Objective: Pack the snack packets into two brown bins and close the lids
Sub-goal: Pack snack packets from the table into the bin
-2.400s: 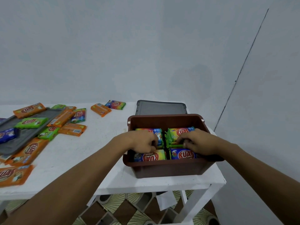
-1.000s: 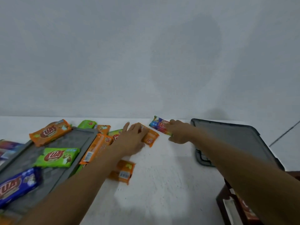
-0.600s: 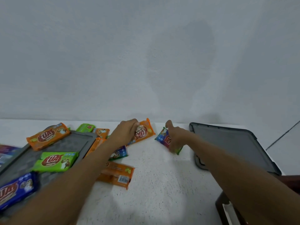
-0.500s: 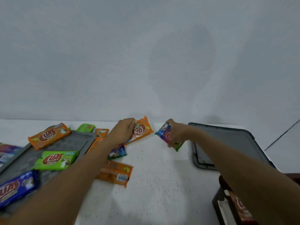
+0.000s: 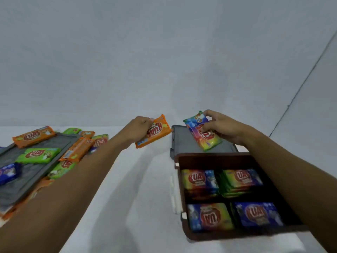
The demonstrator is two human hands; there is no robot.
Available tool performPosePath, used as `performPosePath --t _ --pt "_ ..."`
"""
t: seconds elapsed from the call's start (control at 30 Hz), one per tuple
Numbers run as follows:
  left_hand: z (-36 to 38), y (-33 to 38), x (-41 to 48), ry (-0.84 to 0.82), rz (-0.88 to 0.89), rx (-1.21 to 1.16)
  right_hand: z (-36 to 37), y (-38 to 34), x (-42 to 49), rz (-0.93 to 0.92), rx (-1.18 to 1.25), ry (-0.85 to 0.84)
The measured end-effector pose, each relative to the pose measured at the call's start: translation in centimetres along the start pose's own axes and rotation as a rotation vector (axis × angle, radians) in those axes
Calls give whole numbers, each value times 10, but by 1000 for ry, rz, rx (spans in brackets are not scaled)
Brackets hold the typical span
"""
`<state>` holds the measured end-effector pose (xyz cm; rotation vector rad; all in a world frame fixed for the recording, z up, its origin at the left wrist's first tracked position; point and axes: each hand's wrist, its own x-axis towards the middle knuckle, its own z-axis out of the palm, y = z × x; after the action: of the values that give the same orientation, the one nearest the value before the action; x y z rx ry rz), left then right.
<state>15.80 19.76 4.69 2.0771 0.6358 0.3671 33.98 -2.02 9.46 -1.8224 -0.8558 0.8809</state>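
My left hand (image 5: 139,131) grips an orange snack packet (image 5: 156,132) in the air above the white table. A rainbow-coloured packet (image 5: 202,133) is held by my right hand (image 5: 223,128) over the grey lid (image 5: 184,141), just behind the open brown bin (image 5: 215,158). Stacks of packets fill the bin in four groups; the top ones are rainbow (image 5: 199,179), green (image 5: 242,178), blue-yellow (image 5: 209,217) and blue (image 5: 258,213). My right forearm covers the bin's right side.
At the left a second grey lid (image 5: 36,168) lies on the white table (image 5: 138,189) with orange (image 5: 33,136), green (image 5: 39,155) and blue (image 5: 7,173) packets on and around it. A grey wall rises right behind the table.
Both hands have lifted their packets off the table and carried them right, towards the bin. The view has swung down and right, so the open bin with its stacks shows again.
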Motion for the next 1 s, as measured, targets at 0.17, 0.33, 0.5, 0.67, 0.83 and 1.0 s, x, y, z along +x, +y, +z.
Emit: performPosePath --t 0.17,0.33,0.5,0.67,0.83,1.0 --pt "61 54 -36 -56 8 115 -43 48 -73 42 -125 -9" --pt "112 80 -64 -196 181 293 -63 82 -102 -97 -737 9" --pt "143 77 -74 -279 324 650 -66 111 -107 -161 -1039 13" --pt "156 60 -82 -188 482 1051 -60 134 -105 -359 -1109 146" --pt "159 58 -82 -148 476 1118 -62 136 -104 -286 -1120 -5" --pt "160 58 -83 -92 531 1172 -61 139 -103 -319 -1166 41"
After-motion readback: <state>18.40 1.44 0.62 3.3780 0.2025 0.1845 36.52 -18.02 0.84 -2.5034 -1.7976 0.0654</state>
